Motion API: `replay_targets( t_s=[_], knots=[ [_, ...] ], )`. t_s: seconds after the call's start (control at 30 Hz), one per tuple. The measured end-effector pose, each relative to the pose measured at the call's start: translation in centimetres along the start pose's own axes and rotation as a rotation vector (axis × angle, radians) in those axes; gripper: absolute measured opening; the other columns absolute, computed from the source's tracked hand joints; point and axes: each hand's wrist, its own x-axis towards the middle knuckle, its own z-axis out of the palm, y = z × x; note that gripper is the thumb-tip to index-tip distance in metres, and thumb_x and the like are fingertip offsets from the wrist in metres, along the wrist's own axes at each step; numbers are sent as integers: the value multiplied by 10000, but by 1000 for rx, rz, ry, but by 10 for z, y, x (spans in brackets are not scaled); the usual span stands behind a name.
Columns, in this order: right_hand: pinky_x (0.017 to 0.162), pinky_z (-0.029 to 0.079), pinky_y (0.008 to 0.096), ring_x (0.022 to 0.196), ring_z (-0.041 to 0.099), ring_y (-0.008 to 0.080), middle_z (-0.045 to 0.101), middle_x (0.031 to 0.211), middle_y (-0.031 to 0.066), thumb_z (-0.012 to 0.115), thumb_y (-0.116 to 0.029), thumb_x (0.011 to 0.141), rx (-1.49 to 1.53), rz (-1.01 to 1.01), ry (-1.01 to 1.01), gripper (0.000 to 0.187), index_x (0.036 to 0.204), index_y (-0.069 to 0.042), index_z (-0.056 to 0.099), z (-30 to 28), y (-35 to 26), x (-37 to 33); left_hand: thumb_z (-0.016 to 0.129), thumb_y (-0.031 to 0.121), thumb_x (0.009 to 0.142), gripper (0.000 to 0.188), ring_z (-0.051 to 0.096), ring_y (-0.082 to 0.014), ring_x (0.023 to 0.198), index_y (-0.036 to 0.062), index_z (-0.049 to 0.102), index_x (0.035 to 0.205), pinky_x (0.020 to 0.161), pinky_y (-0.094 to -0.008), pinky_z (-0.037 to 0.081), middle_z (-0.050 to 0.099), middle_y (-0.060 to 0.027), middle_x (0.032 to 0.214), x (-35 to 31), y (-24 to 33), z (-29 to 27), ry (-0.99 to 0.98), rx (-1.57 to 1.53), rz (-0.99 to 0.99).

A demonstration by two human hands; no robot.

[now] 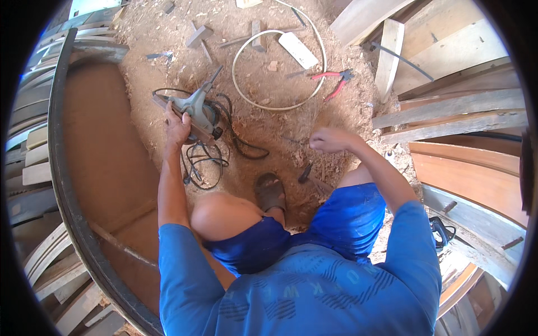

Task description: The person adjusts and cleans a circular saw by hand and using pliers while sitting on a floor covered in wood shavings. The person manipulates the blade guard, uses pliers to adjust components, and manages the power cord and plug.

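Note:
My left hand [178,127] grips the edge of a grey-green corded power tool [196,109] with a flat metal plate, which rests tilted on the dusty ground. Its exact kind is hard to make out. A black cord [241,143] lies in loops around and below the tool. To the right, my right hand [330,140] is closed in a fist, slightly blurred, above the wood shavings; whatever its fingers may hold is hidden. A thin dark piece [292,139] shows just left of that fist. Beyond it lie red-handled pliers [341,83], with their handles spread.
A white power strip [298,50] and its looped white cable [234,75] lie ahead, near wooden blocks [200,36]. A dark-rimmed curved panel [106,140] stands at left. Stacked boards [465,112] line the right. A small dark object [305,173] lies near my sandalled foot [270,193].

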Motion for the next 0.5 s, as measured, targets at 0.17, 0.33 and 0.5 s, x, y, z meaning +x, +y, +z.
replay_targets(
  t_s=[0.17,0.33,0.5],
  knots=[
    [715,580,477,895,724,356,739,1018,186,579,-201,847,-395,185,40,261,976,-71,765,14,-49,96,619,286,895,841,421,-455,1384,51,183,1575,1162,-540,292,396,-282,1518,-27,-6,-19,-56,91,81],
    [811,586,451,1029,728,283,758,1072,115,610,-204,850,-506,318,161,248,997,-136,798,77,-23,130,636,234,868,855,385,-480,1373,69,191,1578,1141,-579,297,393,-277,1509,-22,24,-15,-24,45,32],
    [813,577,487,989,715,341,745,1019,161,614,-168,828,-418,276,165,211,916,-101,794,84,-25,129,644,164,845,849,351,-488,1378,96,220,1578,1153,-575,271,383,-265,1516,-28,2,-15,72,-1,101]
  ],
)
